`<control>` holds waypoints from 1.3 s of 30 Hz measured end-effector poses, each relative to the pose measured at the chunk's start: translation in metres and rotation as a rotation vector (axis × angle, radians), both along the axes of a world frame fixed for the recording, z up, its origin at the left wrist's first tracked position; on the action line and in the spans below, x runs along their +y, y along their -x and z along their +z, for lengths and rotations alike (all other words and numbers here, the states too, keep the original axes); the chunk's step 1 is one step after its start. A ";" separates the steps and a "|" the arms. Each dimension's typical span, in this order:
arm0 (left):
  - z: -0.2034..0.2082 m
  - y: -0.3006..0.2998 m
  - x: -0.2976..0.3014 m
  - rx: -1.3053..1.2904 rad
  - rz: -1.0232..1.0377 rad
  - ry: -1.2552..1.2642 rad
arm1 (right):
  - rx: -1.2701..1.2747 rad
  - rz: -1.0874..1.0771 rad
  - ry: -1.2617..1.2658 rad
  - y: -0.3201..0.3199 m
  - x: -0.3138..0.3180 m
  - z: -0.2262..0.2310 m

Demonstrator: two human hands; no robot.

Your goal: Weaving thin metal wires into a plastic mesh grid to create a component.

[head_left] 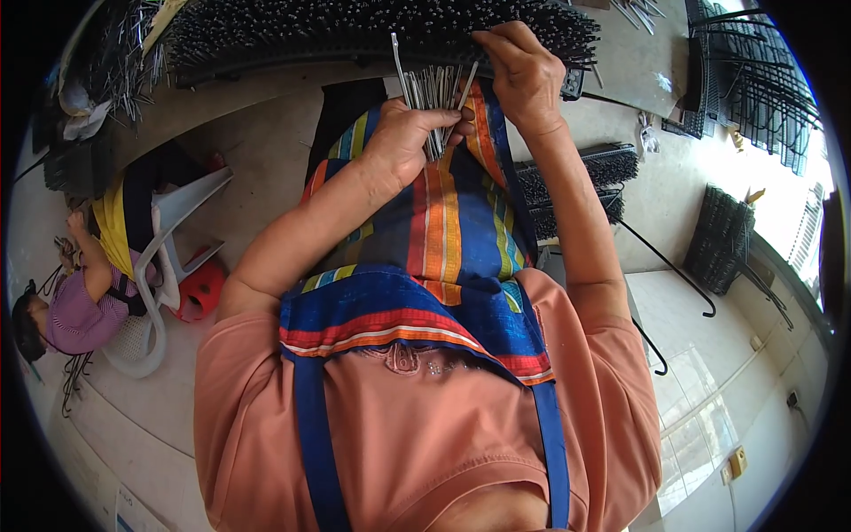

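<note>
My left hand (401,144) is closed round a bundle of thin metal rods (433,96) in front of my striped apron. Their tips fan out upward, and one rod on the left sticks up well above the others. My right hand (530,78) reaches over a long black rack (292,69) densely set with small upright dark pieces with shiny tips. Its thumb and index finger are pinched together among those tips. What they hold, if anything, is too small to make out.
Loose rods (636,12) lie on the table at the upper right, and a messy pile (133,75) at the upper left. Black wire racks (762,89) stand at the right, others (581,177) lower beside my right arm. A seated co-worker (93,306) is at the left near a white chair (160,301).
</note>
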State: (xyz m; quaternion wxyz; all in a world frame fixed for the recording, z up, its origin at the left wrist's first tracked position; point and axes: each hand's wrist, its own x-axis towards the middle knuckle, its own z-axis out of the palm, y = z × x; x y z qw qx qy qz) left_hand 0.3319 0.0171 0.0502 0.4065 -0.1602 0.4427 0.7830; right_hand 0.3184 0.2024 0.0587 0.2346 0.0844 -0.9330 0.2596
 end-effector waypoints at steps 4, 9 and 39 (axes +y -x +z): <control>0.005 0.003 0.003 0.002 0.014 -0.027 | 0.089 -0.129 0.190 -0.014 -0.002 0.001; 0.010 0.000 0.010 0.009 -0.086 -0.017 | -0.705 -0.199 1.114 -0.040 -0.008 0.005; 0.003 -0.011 0.006 -0.015 -0.093 0.142 | 0.101 -0.281 0.662 -0.014 0.023 -0.014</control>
